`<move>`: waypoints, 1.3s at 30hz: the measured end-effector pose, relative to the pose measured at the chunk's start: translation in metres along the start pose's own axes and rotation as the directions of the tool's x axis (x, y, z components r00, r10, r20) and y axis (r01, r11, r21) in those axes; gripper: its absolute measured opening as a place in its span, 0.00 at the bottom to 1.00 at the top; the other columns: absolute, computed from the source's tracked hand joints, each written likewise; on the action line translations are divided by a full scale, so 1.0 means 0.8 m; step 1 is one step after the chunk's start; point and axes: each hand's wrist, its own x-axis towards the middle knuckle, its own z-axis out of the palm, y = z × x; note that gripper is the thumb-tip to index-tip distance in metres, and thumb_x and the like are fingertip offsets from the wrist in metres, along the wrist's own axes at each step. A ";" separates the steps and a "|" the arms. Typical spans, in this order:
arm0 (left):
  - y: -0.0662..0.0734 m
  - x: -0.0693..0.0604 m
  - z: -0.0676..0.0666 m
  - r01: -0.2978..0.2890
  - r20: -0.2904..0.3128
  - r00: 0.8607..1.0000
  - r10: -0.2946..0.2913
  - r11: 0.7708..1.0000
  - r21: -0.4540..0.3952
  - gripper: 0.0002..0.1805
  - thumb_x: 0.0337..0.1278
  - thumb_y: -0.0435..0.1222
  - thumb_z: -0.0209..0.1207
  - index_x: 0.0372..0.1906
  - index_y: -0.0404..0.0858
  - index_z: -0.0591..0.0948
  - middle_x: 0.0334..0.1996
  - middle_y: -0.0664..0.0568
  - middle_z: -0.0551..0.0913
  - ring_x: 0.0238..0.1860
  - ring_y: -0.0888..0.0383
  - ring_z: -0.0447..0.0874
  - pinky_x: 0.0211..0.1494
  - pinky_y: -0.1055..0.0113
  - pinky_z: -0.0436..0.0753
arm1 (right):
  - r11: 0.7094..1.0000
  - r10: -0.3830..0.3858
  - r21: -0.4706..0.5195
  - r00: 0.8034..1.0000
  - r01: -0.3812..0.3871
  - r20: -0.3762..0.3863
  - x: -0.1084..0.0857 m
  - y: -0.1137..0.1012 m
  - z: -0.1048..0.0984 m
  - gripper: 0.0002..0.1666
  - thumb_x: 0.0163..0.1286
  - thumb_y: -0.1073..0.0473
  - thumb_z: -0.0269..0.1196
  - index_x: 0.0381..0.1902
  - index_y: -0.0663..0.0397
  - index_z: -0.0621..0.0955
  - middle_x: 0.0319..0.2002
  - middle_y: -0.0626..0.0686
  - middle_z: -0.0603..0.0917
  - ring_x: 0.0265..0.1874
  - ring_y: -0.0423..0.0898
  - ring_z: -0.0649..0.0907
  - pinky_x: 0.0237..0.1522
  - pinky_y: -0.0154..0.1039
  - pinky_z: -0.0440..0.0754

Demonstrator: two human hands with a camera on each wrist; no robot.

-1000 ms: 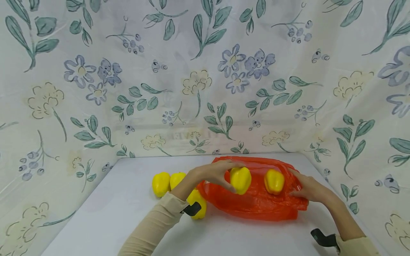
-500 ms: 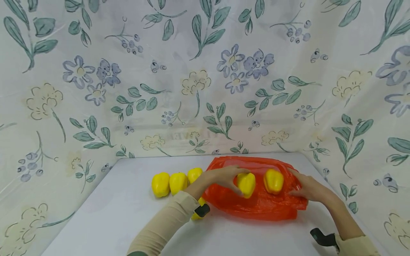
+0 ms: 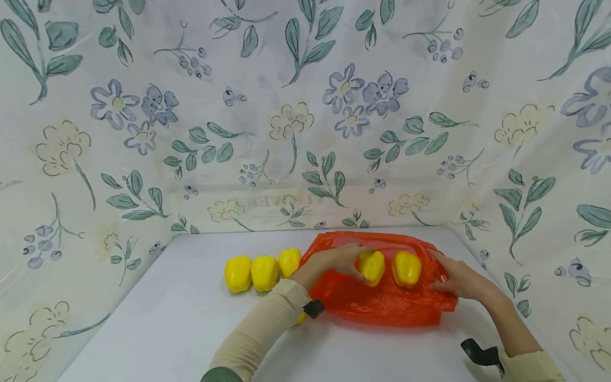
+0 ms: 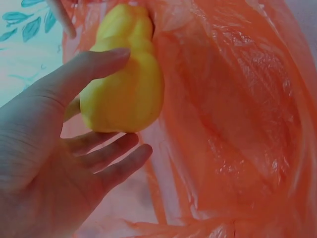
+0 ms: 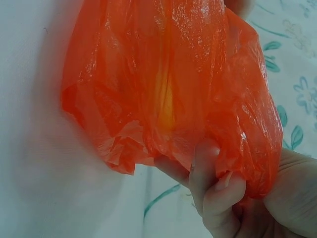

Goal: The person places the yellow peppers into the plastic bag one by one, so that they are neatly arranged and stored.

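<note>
My left hand (image 3: 345, 260) holds a yellow bell pepper (image 3: 374, 268) inside the mouth of a red plastic bag (image 3: 377, 310). In the left wrist view the thumb lies across that pepper (image 4: 129, 96), and some fingers show beneath it. A second yellow bell pepper (image 3: 407, 269) sits further right in the bag, just beside the held one. At the bag's right end my right hand (image 3: 464, 279) grips the crumpled plastic. From the right wrist the fingers (image 5: 225, 196) are seen curled at the bag's edge, and yellow shows through the thin plastic (image 5: 114, 64).
Left of the bag, yellow bell peppers (image 3: 237, 274) stand in a short row on the white table (image 3: 157, 318). Another pepper (image 3: 299, 319) is mostly hidden behind the left sleeve. A flowered cloth (image 3: 267, 159) hangs behind and at the sides.
My left hand has moved right with its pepper, further into the bag and closer to the other pepper there. The right hand has stayed at the bag's right end.
</note>
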 end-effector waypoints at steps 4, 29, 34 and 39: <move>-0.002 0.008 0.006 0.032 -0.004 0.999 -0.033 0.999 -0.010 0.46 0.50 0.51 0.70 0.74 0.63 0.60 0.71 0.58 0.64 0.70 0.56 0.62 0.70 0.53 0.73 | 1.000 -0.007 -0.016 1.000 0.007 -0.004 0.000 0.000 0.000 0.55 0.58 0.56 0.72 0.75 0.62 0.54 0.58 0.70 0.75 0.35 0.46 0.79 0.36 0.40 0.87; -0.012 0.040 0.019 0.091 -0.037 0.995 -0.095 0.992 -0.083 0.47 0.54 0.48 0.68 0.76 0.61 0.56 0.75 0.59 0.61 0.75 0.54 0.56 0.76 0.54 0.64 | 1.000 -0.021 -0.008 1.000 0.021 0.000 0.000 0.002 0.002 0.54 0.58 0.58 0.72 0.74 0.63 0.56 0.56 0.68 0.77 0.31 0.45 0.79 0.33 0.37 0.87; -0.010 0.039 0.022 0.112 -0.034 0.992 -0.118 0.984 -0.135 0.48 0.53 0.48 0.69 0.75 0.65 0.55 0.75 0.58 0.59 0.75 0.53 0.55 0.76 0.51 0.65 | 1.000 -0.026 -0.013 1.000 0.026 0.005 -0.002 0.000 0.001 0.53 0.57 0.58 0.72 0.74 0.63 0.57 0.57 0.68 0.76 0.34 0.46 0.79 0.34 0.37 0.87; -0.013 0.034 0.020 0.102 -0.051 0.993 -0.109 0.987 -0.124 0.48 0.52 0.48 0.69 0.75 0.63 0.56 0.74 0.58 0.61 0.73 0.53 0.59 0.75 0.51 0.66 | 0.999 -0.023 -0.022 1.000 0.023 0.006 -0.001 0.000 0.001 0.53 0.57 0.58 0.72 0.74 0.63 0.57 0.58 0.69 0.76 0.35 0.46 0.79 0.35 0.38 0.87</move>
